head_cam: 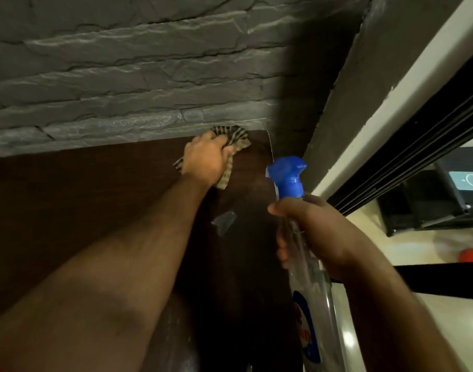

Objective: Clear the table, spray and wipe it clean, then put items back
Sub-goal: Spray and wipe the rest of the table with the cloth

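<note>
Table under striped cloth

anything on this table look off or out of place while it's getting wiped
A small clear scrap, maybe tape or plastic, lies on the dark table near its right edge, between the left hand with the striped cloth and the spray bottle.

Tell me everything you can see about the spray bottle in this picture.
The spray bottle has a clear plastic body, a bright blue trigger head at the top and a blue, white and red label low on its side. It stands roughly upright, leaning slightly, over the right edge of the dark wooden table, nozzle facing left towards the tabletop. The right hand grips its neck, fingers curled round just below the blue head. Its base is cut off by the picture edge, and the label's lettering is too blurred to read.
</note>
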The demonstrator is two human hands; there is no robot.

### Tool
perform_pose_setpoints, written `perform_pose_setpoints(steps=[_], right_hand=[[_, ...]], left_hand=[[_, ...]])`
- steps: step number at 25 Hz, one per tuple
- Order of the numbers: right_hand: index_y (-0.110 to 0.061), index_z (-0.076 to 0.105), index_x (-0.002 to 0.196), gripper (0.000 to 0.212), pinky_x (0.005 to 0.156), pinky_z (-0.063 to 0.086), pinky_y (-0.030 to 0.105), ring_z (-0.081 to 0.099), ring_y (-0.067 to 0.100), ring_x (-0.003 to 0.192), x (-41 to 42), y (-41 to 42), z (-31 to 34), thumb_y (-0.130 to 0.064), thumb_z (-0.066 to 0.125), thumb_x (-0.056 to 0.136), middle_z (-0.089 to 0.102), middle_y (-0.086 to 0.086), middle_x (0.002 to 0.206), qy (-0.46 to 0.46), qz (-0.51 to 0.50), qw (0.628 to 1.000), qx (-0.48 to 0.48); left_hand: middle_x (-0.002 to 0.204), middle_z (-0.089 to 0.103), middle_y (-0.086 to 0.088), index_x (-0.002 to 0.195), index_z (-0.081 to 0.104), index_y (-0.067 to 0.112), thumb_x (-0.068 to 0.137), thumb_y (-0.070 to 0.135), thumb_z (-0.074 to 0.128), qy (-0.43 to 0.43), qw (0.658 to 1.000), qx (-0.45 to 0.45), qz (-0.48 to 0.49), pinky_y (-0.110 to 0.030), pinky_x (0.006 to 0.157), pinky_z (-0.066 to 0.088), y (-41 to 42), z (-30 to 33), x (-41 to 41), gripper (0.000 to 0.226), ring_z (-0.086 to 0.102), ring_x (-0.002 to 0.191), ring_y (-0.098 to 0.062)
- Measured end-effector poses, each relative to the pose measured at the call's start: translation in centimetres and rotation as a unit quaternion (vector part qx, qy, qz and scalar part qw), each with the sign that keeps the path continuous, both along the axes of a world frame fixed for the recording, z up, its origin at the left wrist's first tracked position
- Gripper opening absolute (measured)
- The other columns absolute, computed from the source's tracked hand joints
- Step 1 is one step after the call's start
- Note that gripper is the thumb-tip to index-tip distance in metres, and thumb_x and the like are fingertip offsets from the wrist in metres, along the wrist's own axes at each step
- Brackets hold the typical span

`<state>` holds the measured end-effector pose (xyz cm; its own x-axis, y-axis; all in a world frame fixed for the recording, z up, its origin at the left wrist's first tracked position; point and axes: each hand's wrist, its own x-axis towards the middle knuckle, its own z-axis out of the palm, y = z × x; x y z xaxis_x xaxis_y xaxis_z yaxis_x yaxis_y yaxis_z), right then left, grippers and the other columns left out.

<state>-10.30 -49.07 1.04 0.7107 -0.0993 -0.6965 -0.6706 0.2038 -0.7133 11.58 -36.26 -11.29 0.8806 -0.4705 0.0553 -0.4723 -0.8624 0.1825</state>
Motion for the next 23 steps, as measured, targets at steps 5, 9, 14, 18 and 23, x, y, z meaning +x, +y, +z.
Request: perform_pose_setpoints(steps=[5,9,14,18,23], right_hand=[[-0.033,0.044,0.095,0.022,0.050,0.052,0.032,0.058,0.022,0.049,0.0,-0.3,-0.6,-0.022,0.061,0.087,0.059,0.009,0.057,-0.004,-0.001,1.000,0.013],[-0.030,0.044,0.108,0.028,0.051,0.051,0.033,0.058,0.023,0.051,0.8,1.1,-1.1,-0.023,0.061,0.087,0.060,0.011,0.060,0.004,0.011,1.000,0.029],[-0.027,0.046,0.107,0.024,0.051,0.049,0.034,0.056,0.025,0.050,1.3,2.4,-1.3,-0.020,0.059,0.088,0.057,0.012,0.061,-0.013,0.014,0.999,0.048],[-0.025,0.046,0.106,0.023,0.049,0.050,0.033,0.056,0.024,0.049,0.6,1.3,-1.4,-0.021,0.060,0.088,0.057,0.012,0.061,-0.016,-0.014,0.999,0.044],[-0.033,0.044,0.101,0.025,0.050,0.051,0.033,0.057,0.023,0.049,-0.2,0.5,-1.7,-0.023,0.062,0.087,0.058,0.010,0.059,-0.018,-0.026,0.999,0.043]], left_hand=[[0.097,0.050,0.003,0.109,0.060,0.025,0.096,0.040,0.046,0.019,0.997,-0.062,-0.048,-0.036,0.083,0.039,-7.2,-0.4,-1.2,0.025,0.052,0.097,-0.018],[0.110,0.058,-0.002,0.113,0.059,0.023,0.096,0.042,0.045,0.015,0.996,-0.033,-0.086,-0.037,0.088,0.041,-6.8,0.1,-0.6,0.029,0.054,0.102,-0.021],[0.111,0.060,-0.011,0.118,0.061,0.021,0.095,0.044,0.045,-0.007,0.999,-0.036,-0.020,-0.039,0.084,0.043,0.6,-0.4,1.4,0.036,0.057,0.103,-0.031],[0.111,0.060,-0.016,0.115,0.062,0.014,0.096,0.041,0.044,-0.025,0.999,-0.002,0.026,-0.042,0.081,0.046,1.2,0.2,1.2,0.037,0.057,0.100,-0.036],[0.109,0.060,-0.016,0.110,0.063,0.011,0.095,0.041,0.045,-0.048,0.996,0.012,0.068,-0.043,0.079,0.046,-0.6,0.2,0.0,0.037,0.057,0.099,-0.037]])
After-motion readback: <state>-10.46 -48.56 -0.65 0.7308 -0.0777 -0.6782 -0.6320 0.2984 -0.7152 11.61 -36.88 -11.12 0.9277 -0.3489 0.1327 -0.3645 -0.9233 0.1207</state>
